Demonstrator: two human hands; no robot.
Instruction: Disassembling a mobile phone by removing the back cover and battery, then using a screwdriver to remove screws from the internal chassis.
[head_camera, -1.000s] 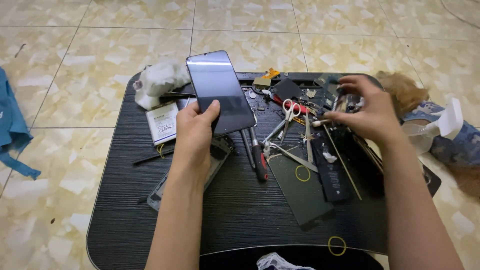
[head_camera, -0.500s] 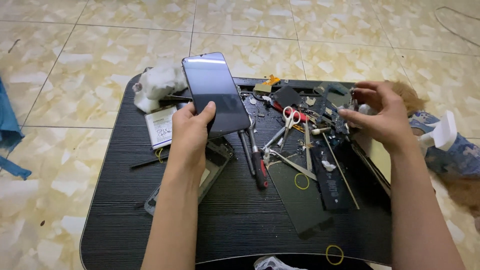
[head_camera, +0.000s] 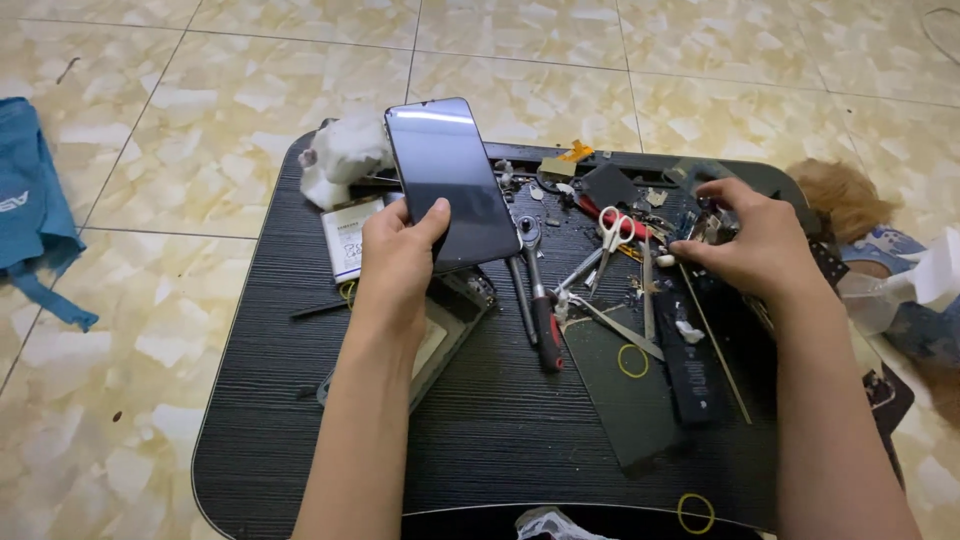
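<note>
My left hand (head_camera: 398, 265) holds a dark smartphone (head_camera: 450, 180) up above the black table (head_camera: 300, 430), screen toward me, thumb on its right edge. Under that hand lies an opened phone frame (head_camera: 450, 320) and a white battery (head_camera: 346, 238). My right hand (head_camera: 755, 250) rests fingers-down in a pile of small parts (head_camera: 700, 225) at the table's right rear; I cannot see what the fingers pinch. Between the hands lie a red-handled screwdriver (head_camera: 543, 330), white scissors (head_camera: 610, 235) and tweezers (head_camera: 615, 325).
A dark flat panel (head_camera: 625, 385) with a yellow rubber band (head_camera: 632, 360) and a black battery strip (head_camera: 695, 365) lie right of centre. Crumpled white cloth (head_camera: 345, 160) sits at the back left. Blue cloth (head_camera: 30, 210) lies on the tiled floor. A spray bottle (head_camera: 900, 290) stands to the right.
My head view has shifted slightly. My left hand keeps holding the phone raised. My right hand has reached a little deeper into the pile of parts.
</note>
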